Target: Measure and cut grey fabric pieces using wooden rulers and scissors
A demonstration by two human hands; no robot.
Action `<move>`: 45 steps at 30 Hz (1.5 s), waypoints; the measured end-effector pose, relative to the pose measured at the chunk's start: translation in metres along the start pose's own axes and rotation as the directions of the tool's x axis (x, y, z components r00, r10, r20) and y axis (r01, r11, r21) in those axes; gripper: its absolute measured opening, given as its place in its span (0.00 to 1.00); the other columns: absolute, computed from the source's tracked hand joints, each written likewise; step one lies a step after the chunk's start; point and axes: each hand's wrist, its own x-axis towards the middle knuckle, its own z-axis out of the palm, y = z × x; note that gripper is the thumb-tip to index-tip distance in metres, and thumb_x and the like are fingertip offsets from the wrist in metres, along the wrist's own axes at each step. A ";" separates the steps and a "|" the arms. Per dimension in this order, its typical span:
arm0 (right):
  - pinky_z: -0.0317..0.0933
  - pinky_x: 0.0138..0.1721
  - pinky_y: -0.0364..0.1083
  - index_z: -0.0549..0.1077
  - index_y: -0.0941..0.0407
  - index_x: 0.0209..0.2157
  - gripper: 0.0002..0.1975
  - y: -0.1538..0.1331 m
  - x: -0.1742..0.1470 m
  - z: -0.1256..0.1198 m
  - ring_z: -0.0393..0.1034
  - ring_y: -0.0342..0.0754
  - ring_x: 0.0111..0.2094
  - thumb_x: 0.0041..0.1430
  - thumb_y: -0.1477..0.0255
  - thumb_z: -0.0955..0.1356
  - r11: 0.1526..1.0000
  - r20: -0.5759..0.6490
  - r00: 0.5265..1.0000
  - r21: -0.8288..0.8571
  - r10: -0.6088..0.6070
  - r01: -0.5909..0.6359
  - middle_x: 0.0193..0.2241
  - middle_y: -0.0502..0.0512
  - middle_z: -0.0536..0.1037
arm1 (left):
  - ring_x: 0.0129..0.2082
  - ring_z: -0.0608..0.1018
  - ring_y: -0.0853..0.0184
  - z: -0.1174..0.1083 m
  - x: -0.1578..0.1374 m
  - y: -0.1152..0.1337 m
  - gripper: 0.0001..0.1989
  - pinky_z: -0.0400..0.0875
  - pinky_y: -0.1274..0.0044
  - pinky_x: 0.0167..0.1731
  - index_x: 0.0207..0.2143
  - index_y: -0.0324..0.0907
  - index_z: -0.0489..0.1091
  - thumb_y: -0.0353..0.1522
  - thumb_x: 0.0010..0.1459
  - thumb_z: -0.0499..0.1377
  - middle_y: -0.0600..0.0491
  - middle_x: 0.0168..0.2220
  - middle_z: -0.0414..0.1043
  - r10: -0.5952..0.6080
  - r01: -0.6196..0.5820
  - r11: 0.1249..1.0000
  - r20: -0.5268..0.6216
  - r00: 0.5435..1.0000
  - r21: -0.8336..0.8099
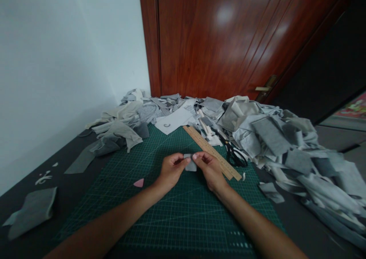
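Observation:
Both my hands meet over the green cutting mat (pixel 171 221). Between them is a small piece of grey fabric (pixel 191 167), its top edge pinched and its lower part hanging down. My left hand (pixel 171 169) grips its left side between thumb and fingers. On the right side, my right hand (pixel 210 169) pinches the same piece, thumb on top. The fingers hide part of the upper edge. A pink triangular piece, perhaps tailor's chalk (pixel 138 183), lies on the mat left of my left wrist. Two wooden rulers (pixel 211 150) lie slanted just beyond my right hand.
Black-handled scissors (pixel 236 155) lie right of the rulers. Grey fabric scraps heap up on the right (pixel 274 137) and at the back left (pixel 122 118). A white sheet (pixel 174 120) lies at the mat's far edge. Folded grey cloth (pixel 36 211) sits at left. Behind stands a wooden door (pixel 206 42).

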 end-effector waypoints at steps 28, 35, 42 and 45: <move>0.63 0.30 0.46 0.79 0.54 0.30 0.11 -0.001 -0.004 0.003 0.68 0.47 0.27 0.58 0.61 0.73 0.956 -0.023 0.986 -0.253 -0.162 0.151 0.24 0.49 0.78 | 0.30 0.78 0.65 0.000 0.001 0.002 0.14 0.73 0.75 0.33 0.32 0.38 0.80 0.39 0.47 0.73 0.49 0.30 0.81 -0.101 0.097 0.974 -0.009 0.995 -0.206; 0.62 0.29 0.46 0.79 0.54 0.30 0.09 0.001 -0.003 0.000 0.69 0.48 0.26 0.59 0.64 0.72 0.933 -0.046 0.982 -0.322 -0.184 0.159 0.24 0.50 0.78 | 0.28 0.78 0.66 0.001 0.001 0.003 0.11 0.72 0.76 0.31 0.30 0.38 0.79 0.36 0.46 0.71 0.51 0.28 0.80 -0.123 0.114 0.980 -0.042 0.992 -0.165; 0.60 0.29 0.46 0.78 0.54 0.30 0.10 0.002 -0.003 -0.002 0.68 0.48 0.26 0.62 0.64 0.71 0.889 0.005 0.971 -0.400 -0.240 0.222 0.24 0.49 0.77 | 0.25 0.75 0.68 0.002 0.001 0.003 0.08 0.70 0.78 0.27 0.27 0.39 0.78 0.35 0.48 0.68 0.53 0.24 0.76 -0.089 0.079 0.991 -0.080 0.993 -0.110; 0.59 0.28 0.46 0.77 0.53 0.29 0.11 0.003 -0.002 -0.004 0.66 0.47 0.25 0.62 0.62 0.70 0.890 0.010 0.970 -0.394 -0.243 0.227 0.23 0.48 0.74 | 0.24 0.75 0.68 0.002 0.002 0.003 0.07 0.70 0.77 0.26 0.27 0.39 0.78 0.35 0.48 0.68 0.53 0.24 0.76 -0.095 0.087 0.990 -0.074 0.993 -0.113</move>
